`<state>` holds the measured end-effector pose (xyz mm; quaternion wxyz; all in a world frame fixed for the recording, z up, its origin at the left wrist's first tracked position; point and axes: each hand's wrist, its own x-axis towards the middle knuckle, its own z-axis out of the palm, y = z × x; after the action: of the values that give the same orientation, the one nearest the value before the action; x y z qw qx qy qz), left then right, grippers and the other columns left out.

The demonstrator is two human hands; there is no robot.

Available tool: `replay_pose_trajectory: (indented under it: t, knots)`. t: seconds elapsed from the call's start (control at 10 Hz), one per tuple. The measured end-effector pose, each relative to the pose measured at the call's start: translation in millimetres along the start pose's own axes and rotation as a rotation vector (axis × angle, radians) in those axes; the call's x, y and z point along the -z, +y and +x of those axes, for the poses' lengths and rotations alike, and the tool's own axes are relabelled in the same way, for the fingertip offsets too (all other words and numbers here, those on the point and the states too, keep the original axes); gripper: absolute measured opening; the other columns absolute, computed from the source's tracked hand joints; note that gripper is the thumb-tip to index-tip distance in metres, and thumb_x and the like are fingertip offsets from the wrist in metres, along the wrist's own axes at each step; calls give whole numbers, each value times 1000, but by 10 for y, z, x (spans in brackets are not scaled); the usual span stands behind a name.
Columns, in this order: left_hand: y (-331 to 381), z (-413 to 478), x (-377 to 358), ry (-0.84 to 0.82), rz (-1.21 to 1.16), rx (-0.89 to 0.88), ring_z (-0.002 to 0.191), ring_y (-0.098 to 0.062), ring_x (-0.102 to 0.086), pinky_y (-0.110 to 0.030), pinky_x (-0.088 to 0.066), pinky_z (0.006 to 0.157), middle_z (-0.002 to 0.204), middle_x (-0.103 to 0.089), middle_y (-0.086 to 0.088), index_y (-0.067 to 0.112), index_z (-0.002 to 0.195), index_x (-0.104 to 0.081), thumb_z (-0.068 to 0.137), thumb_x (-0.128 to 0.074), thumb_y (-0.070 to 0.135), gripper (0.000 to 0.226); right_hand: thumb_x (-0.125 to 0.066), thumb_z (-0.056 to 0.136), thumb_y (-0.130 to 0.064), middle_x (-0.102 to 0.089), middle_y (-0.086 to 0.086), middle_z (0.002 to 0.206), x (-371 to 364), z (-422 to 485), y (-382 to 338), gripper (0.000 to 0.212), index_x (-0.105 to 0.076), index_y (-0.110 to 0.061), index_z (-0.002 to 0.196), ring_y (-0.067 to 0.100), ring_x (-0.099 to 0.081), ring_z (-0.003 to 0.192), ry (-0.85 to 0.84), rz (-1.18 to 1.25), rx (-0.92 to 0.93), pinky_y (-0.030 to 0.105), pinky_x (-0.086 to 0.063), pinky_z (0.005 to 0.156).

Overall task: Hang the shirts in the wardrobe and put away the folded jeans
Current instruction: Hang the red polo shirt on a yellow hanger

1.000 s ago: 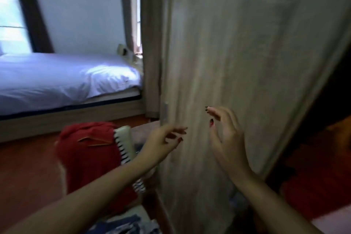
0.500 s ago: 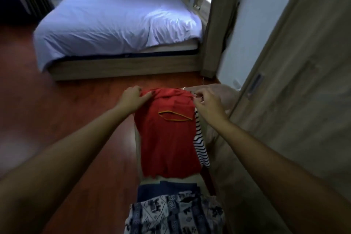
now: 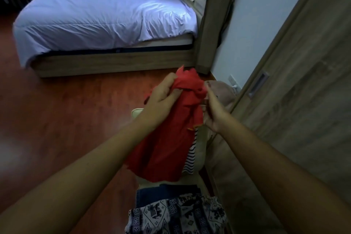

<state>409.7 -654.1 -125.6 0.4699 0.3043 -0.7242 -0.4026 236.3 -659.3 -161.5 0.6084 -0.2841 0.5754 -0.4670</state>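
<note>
A red shirt (image 3: 167, 144) hangs bunched between both hands above the pile. My left hand (image 3: 162, 97) grips its top edge in a fist. My right hand (image 3: 212, 112) pinches the cloth on the other side. Under the red shirt shows a black-and-white striped shirt (image 3: 190, 159) lying on a beige seat (image 3: 220, 89). Folded dark blue jeans (image 3: 163, 193) lie nearer to me, with patterned navy-and-white cloth (image 3: 176, 214) in front of them. The wardrobe door (image 3: 296, 85), wood-grained with a recessed handle (image 3: 258, 84), stands on the right.
A bed (image 3: 106, 13) with a pale blue cover fills the far left, on a wooden frame. Red-brown wood floor (image 3: 62, 119) lies open on the left. A wooden post (image 3: 214, 21) and a pale wall stand behind the seat.
Both hands have lifted the red shirt off the pile and gathered its top together; half a second ago it lay flat with the hands at its upper corners. Earlier still, the hands were at the wardrobe door.
</note>
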Motion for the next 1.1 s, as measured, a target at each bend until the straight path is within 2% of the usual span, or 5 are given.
replay_pose_trajectory:
  t: [0.1, 0.2, 0.3, 0.4, 1.1]
  knots:
    - [277, -142, -155, -217, 50, -131, 80, 4, -50, -16, -38, 76, 85, -55, 0, 3, 99, -55, 94, -47, 11, 12, -25, 99, -52, -66, 33, 102, 157, -7, 29, 72, -64, 7, 109, 40, -67, 97, -147, 132, -85, 42, -56, 84]
    - [461, -394, -289, -418, 153, -199, 81, 1, -56, -20, -42, 73, 87, -60, 8, 14, 89, -55, 93, -54, 8, 7, 40, 73, -58, 12, 51, 138, 637, 57, 176, 100, 18, 27, 121, 51, 23, 134, -937, 594, -90, 28, 52, 73]
    - [468, -625, -318, -447, 111, -167, 93, -4, -63, -25, -49, 82, 97, -67, 4, 7, 90, -58, 92, -56, 8, 3, 33, 63, -71, -20, 51, 134, 680, -106, 1, 127, -5, 35, 120, 7, -30, 137, -963, 774, 6, 27, 22, 110]
    - [454, -1028, -381, -414, 29, -53, 95, -9, -63, -30, -49, 85, 99, -66, 7, 9, 96, -60, 90, -59, 5, 8, -66, 67, 1, -73, 16, 72, 321, -1188, -508, 32, -60, 9, 98, 11, -70, 63, -388, 618, 297, 20, -56, 79]
    - [1991, -2541, -3042, -462, 133, -390, 83, 2, -58, -17, -49, 70, 90, -57, 19, 42, 101, -41, 87, -53, 26, 24, -62, 76, -24, -64, 25, 68, 2723, -5597, -25, 35, -68, 10, 71, 36, -66, 70, 459, 363, 512, 50, -59, 70]
